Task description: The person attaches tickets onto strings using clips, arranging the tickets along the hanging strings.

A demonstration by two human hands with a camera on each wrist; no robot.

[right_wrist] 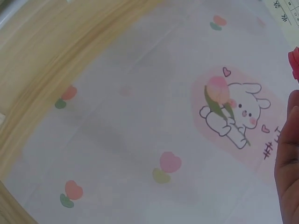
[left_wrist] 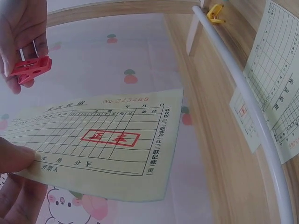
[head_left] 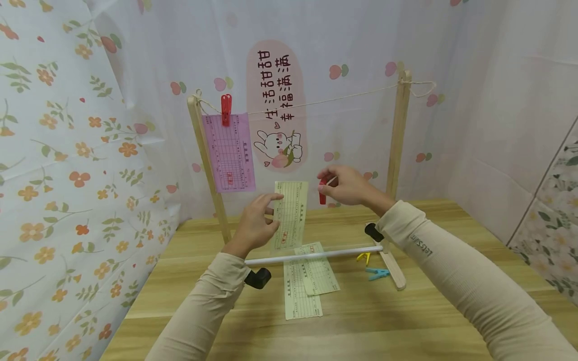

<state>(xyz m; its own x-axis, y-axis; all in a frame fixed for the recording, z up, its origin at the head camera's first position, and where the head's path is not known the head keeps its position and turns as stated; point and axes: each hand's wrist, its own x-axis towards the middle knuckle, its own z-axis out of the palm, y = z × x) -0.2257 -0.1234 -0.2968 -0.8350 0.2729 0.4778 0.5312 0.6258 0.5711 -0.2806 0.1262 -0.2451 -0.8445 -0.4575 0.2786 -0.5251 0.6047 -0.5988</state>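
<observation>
My left hand pinches a pale yellow receipt slip by its left edge, thumb on one face and fingers behind. The slip is held up in the air, and its red stamp shows in the left wrist view. To the right of it, my right hand pinches a red clothespin, apart from the slip. Above them a string runs between two wooden posts. At its left end a pink slip hangs from another red clothespin.
Two more yellow slips lie overlapping on the wooden table. A white rod crosses low between the stand's sides, with black fittings at its ends. Near the right foot lie a yellow clothespin and a blue clothespin.
</observation>
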